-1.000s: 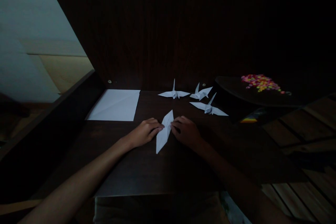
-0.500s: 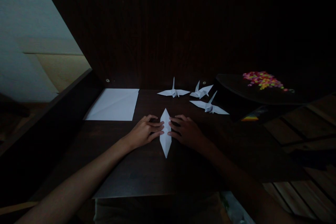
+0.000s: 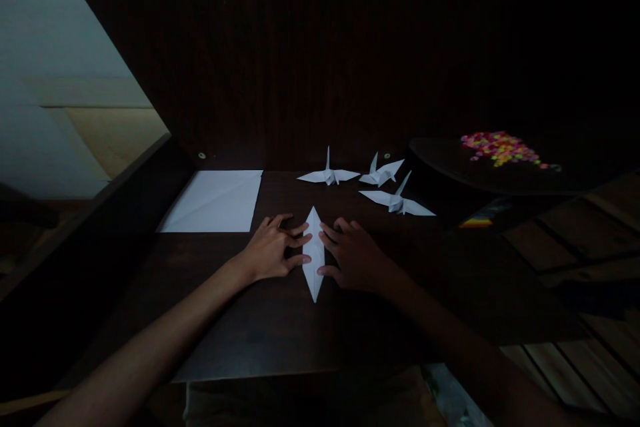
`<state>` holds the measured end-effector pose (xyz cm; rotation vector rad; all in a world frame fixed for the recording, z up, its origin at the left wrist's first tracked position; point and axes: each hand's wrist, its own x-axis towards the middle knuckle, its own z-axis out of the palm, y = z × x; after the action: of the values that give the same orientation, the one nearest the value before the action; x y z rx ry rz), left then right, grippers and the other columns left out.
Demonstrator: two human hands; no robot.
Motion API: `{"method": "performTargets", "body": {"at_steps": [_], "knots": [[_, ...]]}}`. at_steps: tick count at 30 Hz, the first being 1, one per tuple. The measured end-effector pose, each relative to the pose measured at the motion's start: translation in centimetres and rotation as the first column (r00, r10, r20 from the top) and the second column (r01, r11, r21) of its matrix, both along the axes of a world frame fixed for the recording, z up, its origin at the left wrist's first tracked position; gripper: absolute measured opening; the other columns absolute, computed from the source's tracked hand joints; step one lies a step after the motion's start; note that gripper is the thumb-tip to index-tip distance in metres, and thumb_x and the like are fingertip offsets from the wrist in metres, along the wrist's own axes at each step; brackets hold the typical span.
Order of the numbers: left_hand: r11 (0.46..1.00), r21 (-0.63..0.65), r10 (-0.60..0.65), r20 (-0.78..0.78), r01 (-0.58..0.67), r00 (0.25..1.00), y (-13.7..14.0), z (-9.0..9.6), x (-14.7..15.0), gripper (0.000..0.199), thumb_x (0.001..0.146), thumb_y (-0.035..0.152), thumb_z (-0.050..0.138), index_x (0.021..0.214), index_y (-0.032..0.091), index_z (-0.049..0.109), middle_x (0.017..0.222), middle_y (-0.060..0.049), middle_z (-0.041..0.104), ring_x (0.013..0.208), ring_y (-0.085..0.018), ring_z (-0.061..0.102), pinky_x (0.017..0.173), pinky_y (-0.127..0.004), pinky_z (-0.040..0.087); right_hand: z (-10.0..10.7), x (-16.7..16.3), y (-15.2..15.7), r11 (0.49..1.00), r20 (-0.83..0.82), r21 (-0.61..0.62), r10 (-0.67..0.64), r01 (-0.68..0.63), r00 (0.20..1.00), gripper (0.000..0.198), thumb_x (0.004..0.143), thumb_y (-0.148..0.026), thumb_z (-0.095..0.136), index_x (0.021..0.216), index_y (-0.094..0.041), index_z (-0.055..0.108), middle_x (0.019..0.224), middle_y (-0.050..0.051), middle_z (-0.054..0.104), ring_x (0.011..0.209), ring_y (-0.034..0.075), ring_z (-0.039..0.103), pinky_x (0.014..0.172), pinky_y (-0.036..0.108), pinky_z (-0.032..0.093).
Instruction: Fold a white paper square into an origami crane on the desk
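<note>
A long diamond of folded white paper (image 3: pixel 314 247) lies on the dark table, one point toward me and one away. On its left edge rest the fingertips of my left hand (image 3: pixel 275 245), with the fingers apart. My right hand (image 3: pixel 356 253) touches the right edge with spread fingers, its thumb lower down. Beyond the diamond stand white paper cranes: one at the back (image 3: pixel 329 176), another to its right (image 3: pixel 382 175), and a third nearer me (image 3: pixel 397 203). All three have their wings spread.
White paper sheets (image 3: pixel 215 203) lie at the back left, beside a dark side board (image 3: pixel 100 213). A dark raised surface (image 3: pixel 450 167) at the right carries a pile of small colourful pieces (image 3: pixel 503 149). Behind everything rises a dark wooden panel (image 3: pixel 280 67).
Both thumbs have shifted toward me along the diamond's edges, the right thumb further down. The paper stays in place, and the view has shifted slightly.
</note>
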<state>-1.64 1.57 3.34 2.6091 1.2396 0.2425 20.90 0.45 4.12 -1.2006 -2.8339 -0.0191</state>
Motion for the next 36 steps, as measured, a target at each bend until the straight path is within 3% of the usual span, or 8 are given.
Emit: {"method": "performTargets", "body": {"at_steps": [9,12,16,23,30,33,36], "knots": [[0.994,0.104,-0.024,-0.033,0.028,0.999,0.0,-0.3,-0.2,0.059,0.085,0.059,0.052,0.136,0.029,0.052,0.144,-0.004,0.049,0.113,-0.037,0.044,0.092,-0.056,0.034,-0.6,0.3,-0.4,1.000,-0.019,-0.005,-0.012,0.011,1.000,0.067,0.086,-0.054,0.054,0.134,-0.009,0.052,0.144,0.017,0.046,0.120,0.038,0.043,0.097,0.053,0.035],[0.986,0.163,-0.034,-0.038,0.040,0.999,-0.7,-0.3,0.1,0.056,0.089,0.053,0.050,0.136,0.025,0.052,0.142,-0.006,0.050,0.116,-0.036,0.044,0.093,-0.053,0.034,-1.0,0.0,-0.8,0.999,-0.052,0.038,-0.031,0.033,0.998,0.059,0.092,-0.047,0.048,0.133,-0.005,0.053,0.142,0.019,0.048,0.121,0.037,0.043,0.098,0.052,0.035],[0.975,0.214,-0.053,-0.060,0.064,0.997,-1.6,0.0,0.7,0.045,0.094,0.039,0.047,0.131,0.016,0.057,0.131,-0.012,0.060,0.116,-0.034,0.045,0.095,-0.053,0.033,-1.7,-0.6,-0.8,0.995,-0.075,0.102,0.003,0.005,0.997,0.042,0.095,-0.035,0.046,0.121,-0.008,0.063,0.134,0.020,0.055,0.119,0.034,0.044,0.094,0.049,0.038],[0.966,0.235,-0.094,-0.081,0.111,0.992,-1.9,-0.1,1.1,0.035,0.093,0.034,0.051,0.120,0.015,0.063,0.114,-0.014,0.068,0.104,-0.029,0.052,0.091,-0.046,0.040,-2.2,-0.7,-0.7,0.989,-0.078,0.110,0.108,-0.099,0.991,0.029,0.096,-0.028,0.046,0.095,-0.018,0.072,0.108,0.015,0.067,0.104,0.028,0.050,0.081,0.041,0.041],[0.969,0.226,-0.079,-0.116,0.104,0.990,-2.4,0.1,1.6,0.037,0.094,0.032,0.046,0.117,0.009,0.064,0.098,-0.016,0.070,0.099,-0.030,0.054,0.087,-0.044,0.043,-2.1,-0.8,-0.9,0.988,-0.063,0.121,0.104,-0.096,0.993,0.027,0.095,-0.028,0.047,0.092,-0.017,0.071,0.108,0.014,0.066,0.107,0.029,0.048,0.084,0.043,0.040],[0.964,0.239,-0.080,-0.139,0.112,0.987,-2.5,0.6,2.2,0.035,0.094,0.031,0.043,0.105,0.008,0.068,0.090,-0.016,0.070,0.096,-0.030,0.055,0.088,-0.045,0.042,-2.0,-0.9,-0.8,0.984,-0.043,0.126,0.135,-0.128,0.990,0.030,0.096,-0.025,0.043,0.091,-0.015,0.071,0.105,0.015,0.068,0.104,0.029,0.050,0.081,0.043,0.040],[0.960,0.260,-0.067,-0.149,0.105,0.987,-2.4,0.4,2.5,0.033,0.094,0.030,0.043,0.096,0.010,0.070,0.082,-0.014,0.069,0.092,-0.028,0.056,0.085,-0.044,0.044,-1.8,-0.8,-0.6,0.992,-0.101,0.108,0.082,-0.071,0.991,0.029,0.094,-0.026,0.046,0.097,-0.011,0.070,0.105,0.015,0.069,0.097,0.028,0.053,0.078,0.042,0.042]]}}
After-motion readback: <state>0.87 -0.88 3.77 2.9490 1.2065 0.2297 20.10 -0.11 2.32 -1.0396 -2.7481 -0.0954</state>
